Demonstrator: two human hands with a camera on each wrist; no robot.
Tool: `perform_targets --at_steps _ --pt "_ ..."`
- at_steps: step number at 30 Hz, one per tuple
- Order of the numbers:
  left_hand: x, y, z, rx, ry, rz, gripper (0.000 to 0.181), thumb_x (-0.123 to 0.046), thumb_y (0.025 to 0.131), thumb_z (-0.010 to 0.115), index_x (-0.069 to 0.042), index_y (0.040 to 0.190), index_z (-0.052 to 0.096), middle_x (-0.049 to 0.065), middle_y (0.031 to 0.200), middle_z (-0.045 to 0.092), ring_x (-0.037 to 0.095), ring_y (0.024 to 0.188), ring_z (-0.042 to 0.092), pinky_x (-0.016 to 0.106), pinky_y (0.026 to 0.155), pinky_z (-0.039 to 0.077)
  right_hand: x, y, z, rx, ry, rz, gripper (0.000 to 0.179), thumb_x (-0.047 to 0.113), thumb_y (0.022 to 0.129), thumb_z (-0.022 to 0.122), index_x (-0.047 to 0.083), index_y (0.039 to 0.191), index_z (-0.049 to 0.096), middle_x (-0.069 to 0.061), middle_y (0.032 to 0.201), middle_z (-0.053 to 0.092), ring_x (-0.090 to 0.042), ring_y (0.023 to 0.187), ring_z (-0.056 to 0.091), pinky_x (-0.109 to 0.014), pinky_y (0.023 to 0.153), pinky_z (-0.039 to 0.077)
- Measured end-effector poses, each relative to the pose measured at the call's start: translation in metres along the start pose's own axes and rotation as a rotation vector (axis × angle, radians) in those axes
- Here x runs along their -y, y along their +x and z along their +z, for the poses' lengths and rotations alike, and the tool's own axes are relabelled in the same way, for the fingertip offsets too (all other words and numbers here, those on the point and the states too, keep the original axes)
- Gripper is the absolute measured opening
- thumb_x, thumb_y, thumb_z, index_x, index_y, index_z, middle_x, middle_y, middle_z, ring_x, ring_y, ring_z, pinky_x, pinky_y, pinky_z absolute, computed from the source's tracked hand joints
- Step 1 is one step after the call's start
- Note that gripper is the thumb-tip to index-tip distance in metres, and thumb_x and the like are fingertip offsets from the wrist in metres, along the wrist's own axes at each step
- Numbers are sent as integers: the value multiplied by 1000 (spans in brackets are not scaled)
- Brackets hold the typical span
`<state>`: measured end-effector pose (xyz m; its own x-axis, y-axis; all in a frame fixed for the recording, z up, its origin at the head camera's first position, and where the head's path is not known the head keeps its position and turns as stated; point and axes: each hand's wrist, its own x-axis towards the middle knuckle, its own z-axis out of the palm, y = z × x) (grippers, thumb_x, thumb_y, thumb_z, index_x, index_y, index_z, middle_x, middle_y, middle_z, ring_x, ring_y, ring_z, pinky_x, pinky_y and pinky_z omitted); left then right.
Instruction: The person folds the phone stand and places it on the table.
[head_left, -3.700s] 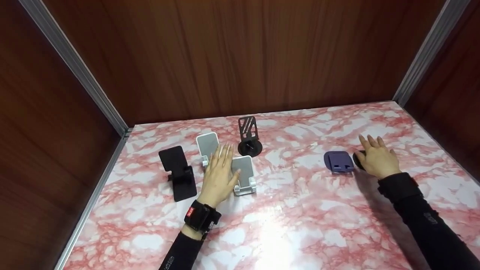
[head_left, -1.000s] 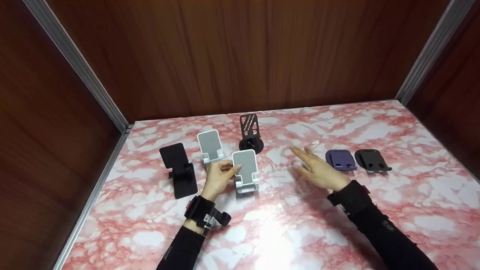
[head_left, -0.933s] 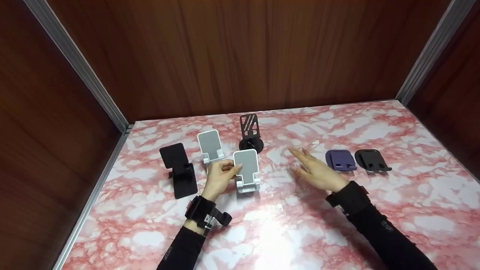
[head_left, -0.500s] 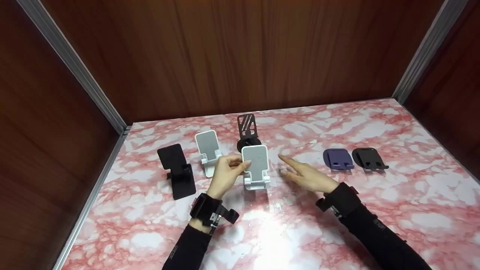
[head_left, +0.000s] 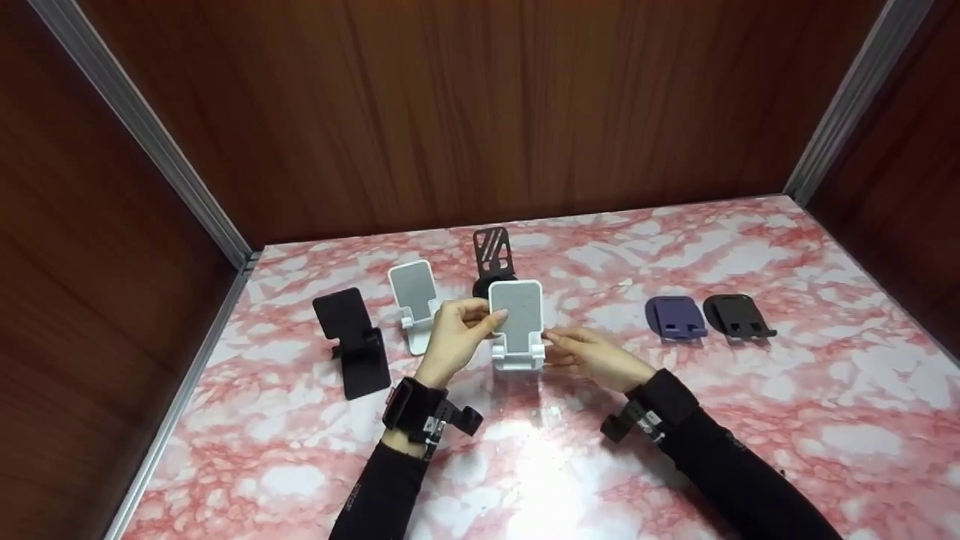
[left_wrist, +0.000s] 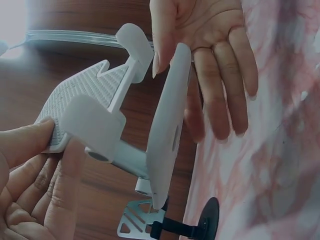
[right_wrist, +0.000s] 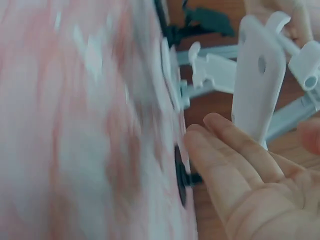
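Note:
A white phone stand [head_left: 517,307] with a grey pad is held up off the table, its base below the tilted plate. My left hand [head_left: 451,341] pinches the plate's left edge between thumb and fingers. At the stand's right side is my right hand [head_left: 600,358], its fingers extended. In the left wrist view, the right hand's fingers [left_wrist: 220,85] reach past the base underside with the thumb near its edge; whether they touch it I cannot tell. The right wrist view has the base [right_wrist: 257,80] just above the fingertips.
A black phone stand [head_left: 351,341] and another white phone stand [head_left: 414,289] stand to the left. A black stand with a slotted plate [head_left: 493,251] is behind the held one. Folded purple [head_left: 676,316] and black [head_left: 736,315] stands lie on the right of the marbled table [head_left: 300,465].
My right hand left the folded black stand and came left beside the white one. My left hand, earlier flat over the white stands, has gripped one, lifted it and carried it slightly right.

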<state>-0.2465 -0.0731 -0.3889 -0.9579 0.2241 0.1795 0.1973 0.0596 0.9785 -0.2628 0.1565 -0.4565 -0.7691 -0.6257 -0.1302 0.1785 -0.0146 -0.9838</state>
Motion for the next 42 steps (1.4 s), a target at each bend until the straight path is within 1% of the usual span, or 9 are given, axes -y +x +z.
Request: perform_targets --at_steps 5,7,11,15,21,30,36,38,42 --pt "1 3 2 11 -6 6 21 -2 84 64 15 96 63 29 88 67 13 71 68 34 71 59 -7 6 5 44 179 -15 53 14 97 44 -11 139 24 -3 110 66 -18 103 63 -48 106 37" --pt "2 2 2 17 -10 0 22 -2 83 64 15 97 63 29 88 67 15 71 68 34 71 59 -9 7 8 61 223 -24 53 8 97 43 -12 139 20 -3 110 65 -18 104 63 -46 105 39" --pt "16 5 0 40 35 -10 25 -2 80 68 13 100 64 28 91 67 19 76 69 35 73 58 -12 7 13 68 297 -31 52 -2 95 39 -14 140 16 -6 114 63 -18 105 62 -37 100 46" --pt "29 5 -5 61 141 18 27 -6 77 72 7 100 67 24 93 69 24 80 69 28 73 58 -16 6 16 56 288 -39 48 -4 95 38 -16 137 21 -7 113 63 -17 104 63 -30 94 50" --pt "26 4 -11 51 263 89 21 -12 73 77 1 89 70 16 87 71 20 75 69 24 70 57 -16 5 18 39 261 -36 50 -2 95 40 -17 137 19 -6 115 61 -17 105 62 -31 96 49" --pt "22 6 -7 -9 299 165 19 -12 74 76 0 88 70 15 83 72 18 73 68 22 69 57 -6 2 22 -18 239 -48 55 2 94 47 -15 138 18 -5 113 61 -14 101 63 -37 100 46" --pt "17 4 -4 -41 271 175 19 -11 74 75 1 87 69 17 82 71 22 74 68 24 71 57 -2 1 25 -45 197 -53 55 2 93 47 -14 139 21 -8 119 59 -15 105 62 -41 103 41" --pt "10 1 -2 -51 268 179 18 -8 75 74 4 87 68 19 82 70 26 75 68 27 72 57 -2 1 25 -43 201 -52 55 0 93 46 -13 139 21 -10 120 59 -15 104 62 -37 101 44" --pt "10 0 1 -78 266 191 18 -2 75 73 8 88 67 23 83 69 33 76 68 33 72 58 -1 0 28 -44 227 -51 54 -3 92 45 -12 140 20 -9 117 60 -15 100 64 -33 97 48"
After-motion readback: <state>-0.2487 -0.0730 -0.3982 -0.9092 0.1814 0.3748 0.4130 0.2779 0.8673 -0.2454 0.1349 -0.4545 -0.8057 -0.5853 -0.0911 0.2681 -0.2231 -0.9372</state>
